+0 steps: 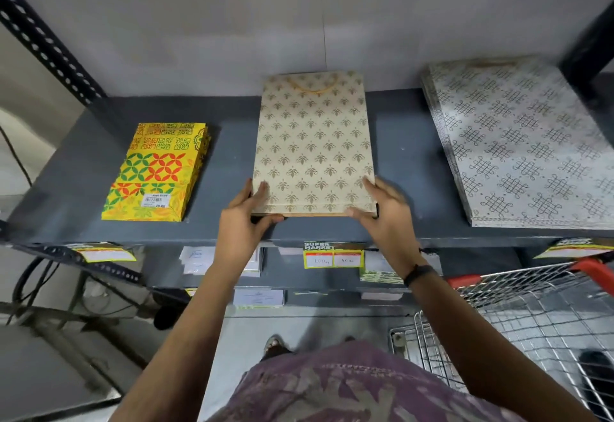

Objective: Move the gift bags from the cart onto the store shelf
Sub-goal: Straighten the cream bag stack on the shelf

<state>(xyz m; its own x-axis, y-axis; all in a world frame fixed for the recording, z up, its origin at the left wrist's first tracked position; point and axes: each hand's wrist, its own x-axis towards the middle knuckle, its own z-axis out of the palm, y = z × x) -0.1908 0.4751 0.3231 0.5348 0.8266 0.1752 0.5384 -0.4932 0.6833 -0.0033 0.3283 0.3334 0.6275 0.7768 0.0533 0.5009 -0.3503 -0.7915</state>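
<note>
While the wire cart (545,315) at lower right shows no bags inside, the grey shelf (398,162) carries a white patterned stack (518,142), a cream gift bag stack (314,146) at centre and a yellow stack (159,169). The left hand (241,222) and right hand (385,212) each grip a near corner of the cream stack, thumbs on top, fingers curled under.

Light soft, even, from above and behind me; no harsh glare. Grey shelf (83,162) evenly lit, matte. Yellow bag stack (159,172) throws short soft shadow to its right onto shelf. My hands (237,222) slightly motion-blurred. White patterned stack (518,142) at shelf's right end smeared, soft. Wide-angle bend: black upright (43,39) left of shelf slants. Area below shelf dimmer.
</note>
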